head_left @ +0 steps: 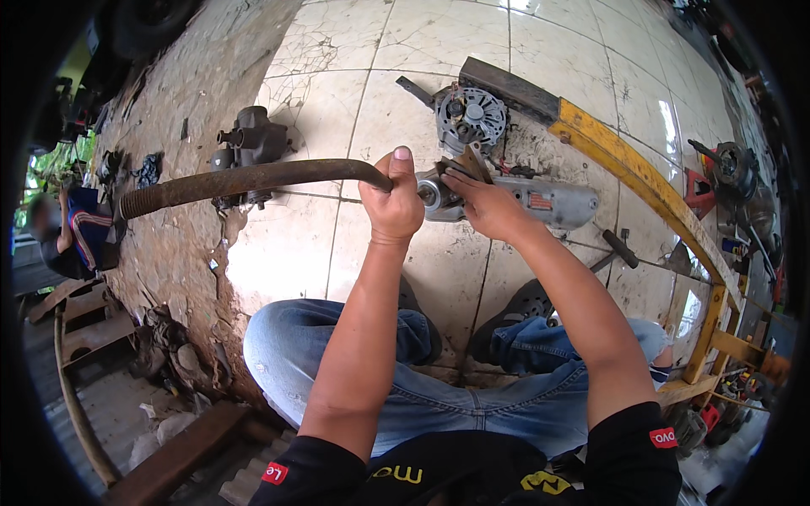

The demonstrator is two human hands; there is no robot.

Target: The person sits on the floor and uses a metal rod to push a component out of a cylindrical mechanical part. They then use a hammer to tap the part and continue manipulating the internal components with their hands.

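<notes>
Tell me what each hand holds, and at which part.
Left hand grips the rusty pipe at its near end. Right hand pinches a small metal part on the grey motor.

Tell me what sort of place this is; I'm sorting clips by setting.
Probably a motor repair workshop: an alternator and engine parts lie on the cracked tile floor, with power tools at the right.

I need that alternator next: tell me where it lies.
In the head view, the alternator lies on the tiled floor just beyond the right hand, beside the yellow frame.
</notes>
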